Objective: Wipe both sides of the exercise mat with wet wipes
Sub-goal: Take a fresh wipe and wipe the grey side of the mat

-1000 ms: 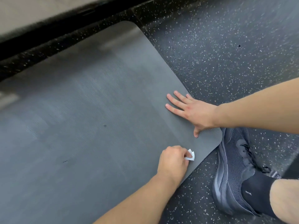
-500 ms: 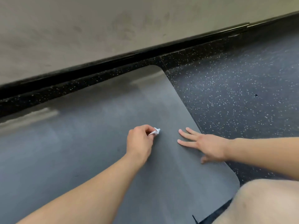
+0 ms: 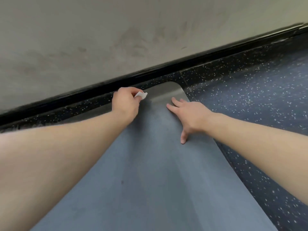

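— How many things are there to count?

— One exercise mat [image 3: 150, 172], one wet wipe [image 3: 141, 95], and two bare hands.

— Where does the mat lie?

— Flat on the speckled dark floor [image 3: 250, 100]. Its far rounded corner sits just short of the black skirting [image 3: 100, 84] at the foot of the pale wall [image 3: 116, 30].

— How does it look?

— Blue-grey and matte, smooth, with a paler sheen near the far corner and a small dark speck toward the near middle. Its right edge runs straight along the floor.

— And the hands?

— The left hand [image 3: 125, 104] is at the far left edge of the mat, its fingers curled around the crumpled white wipe, a bit of which sticks out to the right. The right hand [image 3: 190, 115] rests flat on the mat near the far corner, fingers straight and spread, thumb pointing back toward the person.

— Do the two hands touch?

— No, they are apart, with bare mat between them.
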`<state>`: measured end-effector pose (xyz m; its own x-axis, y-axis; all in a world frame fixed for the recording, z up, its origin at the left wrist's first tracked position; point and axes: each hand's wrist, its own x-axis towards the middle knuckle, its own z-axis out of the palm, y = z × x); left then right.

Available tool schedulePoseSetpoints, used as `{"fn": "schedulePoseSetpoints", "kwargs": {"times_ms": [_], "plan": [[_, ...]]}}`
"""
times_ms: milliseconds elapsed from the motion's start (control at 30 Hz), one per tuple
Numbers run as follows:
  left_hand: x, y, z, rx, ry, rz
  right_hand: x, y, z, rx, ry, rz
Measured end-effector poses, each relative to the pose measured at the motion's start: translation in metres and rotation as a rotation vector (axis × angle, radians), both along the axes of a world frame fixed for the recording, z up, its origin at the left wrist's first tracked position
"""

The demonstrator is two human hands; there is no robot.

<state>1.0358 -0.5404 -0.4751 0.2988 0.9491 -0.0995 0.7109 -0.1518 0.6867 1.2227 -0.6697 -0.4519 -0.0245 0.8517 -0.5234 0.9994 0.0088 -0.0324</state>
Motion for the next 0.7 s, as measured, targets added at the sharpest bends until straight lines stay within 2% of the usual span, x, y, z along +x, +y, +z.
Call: {"fn": "schedulePoseSetpoints", "kwargs": {"times_ms": [67,267,433,533,633,700], "plan": [[0.014,0.024,-0.002,0.026,0.095,-0.026,-0.011,0.009,-0.001,-0.011,-0.092,0.025],[0.053,0.031,-0.014,0.057,0.252,-0.098,-0.006,0.005,-0.006,-0.062,-0.024,-0.071],[0.051,-0.017,-0.027,0.115,0.331,-0.238,-0.004,0.005,-0.015,-0.053,-0.03,-0.065],[0.035,-0.074,-0.029,0.16,0.37,-0.338,-0.002,0.003,-0.013,-0.061,-0.018,-0.076],[0.023,-0.129,-0.027,0.089,0.405,-0.414,0.001,-0.004,-0.008,-0.034,-0.005,-0.055],[0.023,-0.133,-0.022,0.03,0.414,-0.407,0.001,-0.011,-0.005,-0.003,0.044,-0.069]]}}
